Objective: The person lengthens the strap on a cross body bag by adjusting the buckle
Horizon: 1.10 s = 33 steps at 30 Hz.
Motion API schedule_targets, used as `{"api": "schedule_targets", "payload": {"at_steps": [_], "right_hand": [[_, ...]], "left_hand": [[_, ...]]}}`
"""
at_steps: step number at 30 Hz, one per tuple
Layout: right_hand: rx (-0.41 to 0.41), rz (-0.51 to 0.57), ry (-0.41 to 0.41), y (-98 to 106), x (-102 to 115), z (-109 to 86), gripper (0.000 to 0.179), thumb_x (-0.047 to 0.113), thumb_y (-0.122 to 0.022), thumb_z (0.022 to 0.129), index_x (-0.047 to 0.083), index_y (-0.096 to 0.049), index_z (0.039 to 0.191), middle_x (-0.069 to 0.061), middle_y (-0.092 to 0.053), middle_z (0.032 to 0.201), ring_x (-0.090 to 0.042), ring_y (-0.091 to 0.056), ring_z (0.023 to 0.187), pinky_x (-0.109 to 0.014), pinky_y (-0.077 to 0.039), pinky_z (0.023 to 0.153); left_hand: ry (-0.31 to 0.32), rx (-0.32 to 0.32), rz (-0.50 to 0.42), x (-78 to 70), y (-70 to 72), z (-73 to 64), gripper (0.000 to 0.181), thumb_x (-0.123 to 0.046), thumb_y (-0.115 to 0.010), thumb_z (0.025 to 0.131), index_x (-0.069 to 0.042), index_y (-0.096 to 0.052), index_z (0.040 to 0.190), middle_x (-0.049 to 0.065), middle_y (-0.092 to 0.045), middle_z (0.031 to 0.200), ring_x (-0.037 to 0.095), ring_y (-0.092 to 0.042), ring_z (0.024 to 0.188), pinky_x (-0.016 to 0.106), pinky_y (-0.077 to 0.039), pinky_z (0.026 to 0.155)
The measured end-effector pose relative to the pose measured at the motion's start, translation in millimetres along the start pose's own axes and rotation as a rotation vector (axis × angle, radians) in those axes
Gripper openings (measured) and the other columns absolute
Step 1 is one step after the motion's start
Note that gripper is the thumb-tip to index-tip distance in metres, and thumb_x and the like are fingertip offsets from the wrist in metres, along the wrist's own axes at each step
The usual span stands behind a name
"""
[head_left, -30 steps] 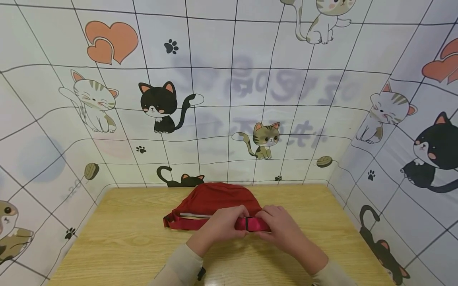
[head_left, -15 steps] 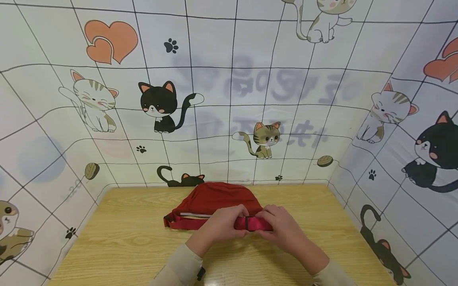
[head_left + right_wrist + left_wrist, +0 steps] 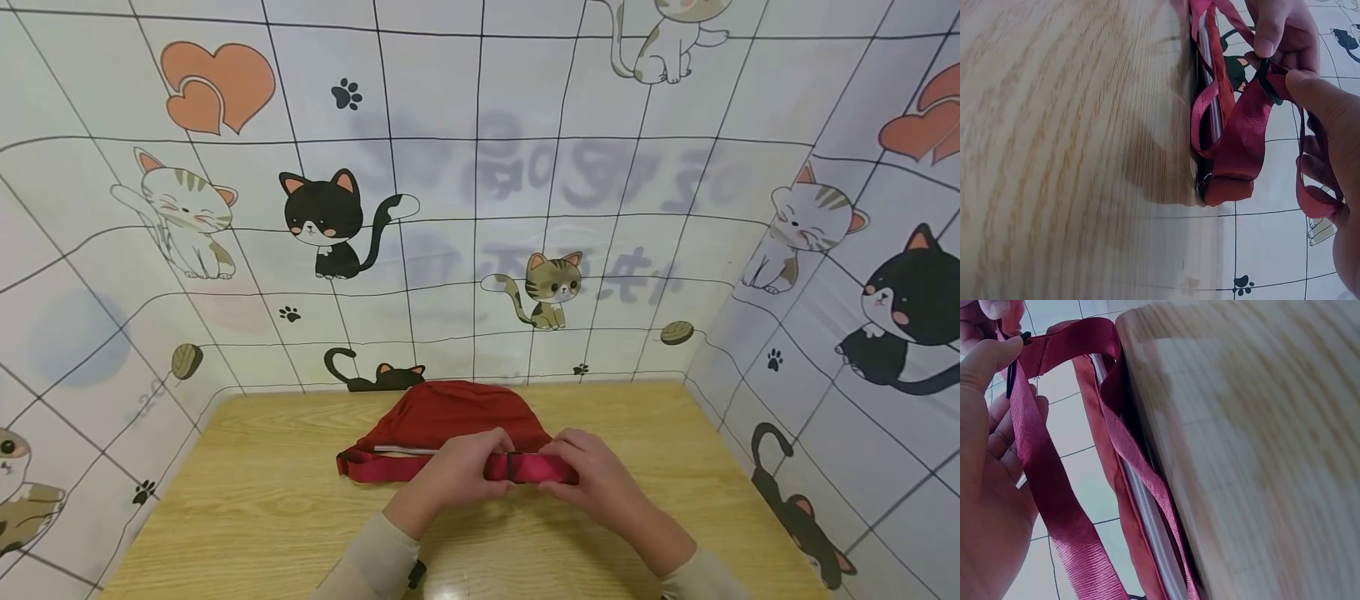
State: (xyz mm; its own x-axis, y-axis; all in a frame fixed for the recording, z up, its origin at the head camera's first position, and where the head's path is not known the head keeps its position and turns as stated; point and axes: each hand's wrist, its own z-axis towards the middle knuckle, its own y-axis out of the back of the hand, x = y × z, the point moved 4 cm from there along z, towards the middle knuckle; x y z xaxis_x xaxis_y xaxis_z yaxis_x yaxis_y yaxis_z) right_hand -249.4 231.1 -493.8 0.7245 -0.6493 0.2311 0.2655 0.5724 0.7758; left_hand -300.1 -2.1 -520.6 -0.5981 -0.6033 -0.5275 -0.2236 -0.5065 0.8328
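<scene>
A red waist bag (image 3: pixel 465 412) lies on the table, its pale zip facing me. Its crimson webbing strap (image 3: pixel 543 468) is raised in front of it, threaded through a black slider buckle (image 3: pixel 511 467). My left hand (image 3: pixel 461 471) pinches the strap beside the slider; in the left wrist view the thumb presses at the slider (image 3: pixel 1011 378). My right hand (image 3: pixel 600 475) pinches the strap a little to the right, thumb below and fingers above. A loop of strap (image 3: pixel 1316 203) hangs by the right palm in the right wrist view. The fingers hide parts of the strap.
The wood-grain table (image 3: pixel 262 508) is bounded at the back and sides by a white grid-patterned cloth (image 3: pixel 442 183) printed with cats. The bag stands near the back edge. A small black piece (image 3: pixel 417 573) shows beside the left sleeve.
My right hand has moved slightly right, away from the slider, and more strap shows between them. The left hand keeps its pinch. The head view has shifted a little.
</scene>
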Motion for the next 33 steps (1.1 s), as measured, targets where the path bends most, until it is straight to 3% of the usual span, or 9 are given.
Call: {"api": "schedule_targets", "payload": {"at_steps": [2,6,10,15,18,22,28,33], "right_hand": [[0.014,0.063,-0.031,3,-5,-0.5,0.05,0.025,-0.101,0.082,0.018,-0.076,0.125,0.007,-0.07,0.115,-0.014,-0.065,0.105,-0.038,-0.057,0.088],[-0.029,0.222,-0.089,10,-24,-5.5,0.034,0.008,-0.083,0.098,0.018,-0.073,0.129,0.006,-0.071,0.121,-0.019,-0.068,0.108,-0.043,-0.058,0.09],[-0.042,0.24,-0.058,8,-43,-13.9,0.041,-0.013,-0.076,0.095,0.012,-0.072,0.127,0.001,-0.071,0.12,-0.022,-0.068,0.104,-0.044,-0.058,0.086],[0.093,0.284,-0.037,-8,-52,-16.1,0.033,-0.003,-0.082,0.096,0.007,-0.074,0.126,-0.006,-0.071,0.119,-0.027,-0.068,0.105,-0.045,-0.059,0.089],[0.154,0.364,-0.13,-15,-57,-13.1,0.023,0.005,-0.076,0.104,0.009,-0.076,0.127,-0.007,-0.073,0.119,-0.024,-0.069,0.104,-0.041,-0.06,0.089],[0.162,0.424,-0.223,-20,-66,-10.6,0.022,-0.001,-0.07,0.106,0.009,-0.077,0.124,-0.006,-0.076,0.116,-0.02,-0.071,0.099,-0.034,-0.061,0.085],[0.165,0.377,-0.108,-28,-71,-9.9,0.034,-0.011,-0.083,0.092,0.005,-0.077,0.121,-0.01,-0.072,0.113,-0.026,-0.07,0.093,-0.038,-0.062,0.081],[0.181,0.305,-0.037,-34,-68,-9.9,0.033,-0.006,-0.089,0.089,0.012,-0.08,0.115,-0.002,-0.067,0.117,-0.019,-0.067,0.103,-0.036,-0.06,0.087]], "left_hand": [[0.004,-0.003,-0.005,1.3,0.3,-1.2,0.045,-0.035,-0.095,0.09,-0.03,-0.063,0.121,-0.02,-0.066,0.102,0.004,-0.06,0.09,0.028,-0.052,0.08],[0.005,-0.01,-0.007,4.7,0.8,-3.6,0.045,-0.034,-0.095,0.09,-0.03,-0.063,0.121,-0.02,-0.066,0.103,0.004,-0.06,0.09,0.029,-0.052,0.081],[0.001,-0.007,0.001,7.4,1.2,-4.8,0.045,-0.034,-0.095,0.09,-0.03,-0.063,0.121,-0.019,-0.066,0.103,0.004,-0.06,0.091,0.029,-0.052,0.083],[0.01,0.008,0.007,9.3,2.2,-4.9,0.044,-0.035,-0.094,0.091,-0.029,-0.063,0.121,-0.018,-0.066,0.104,0.005,-0.061,0.093,0.031,-0.053,0.087],[0.021,0.015,0.012,10.1,2.6,-4.6,0.043,-0.035,-0.093,0.091,-0.029,-0.062,0.121,-0.018,-0.066,0.103,0.005,-0.061,0.092,0.03,-0.053,0.086],[0.028,0.028,0.015,11.1,1.1,-4.4,0.043,-0.034,-0.093,0.092,-0.029,-0.061,0.12,-0.018,-0.064,0.1,0.006,-0.059,0.089,0.029,-0.051,0.083],[0.04,0.049,0.043,13.2,-2.4,-3.4,0.043,-0.035,-0.093,0.092,-0.029,-0.061,0.12,-0.018,-0.063,0.099,0.006,-0.059,0.089,0.03,-0.051,0.083],[0.048,0.055,0.052,14.9,-3.1,-2.9,0.044,-0.035,-0.094,0.091,-0.029,-0.061,0.12,-0.017,-0.064,0.101,0.006,-0.059,0.089,0.031,-0.052,0.084]]}}
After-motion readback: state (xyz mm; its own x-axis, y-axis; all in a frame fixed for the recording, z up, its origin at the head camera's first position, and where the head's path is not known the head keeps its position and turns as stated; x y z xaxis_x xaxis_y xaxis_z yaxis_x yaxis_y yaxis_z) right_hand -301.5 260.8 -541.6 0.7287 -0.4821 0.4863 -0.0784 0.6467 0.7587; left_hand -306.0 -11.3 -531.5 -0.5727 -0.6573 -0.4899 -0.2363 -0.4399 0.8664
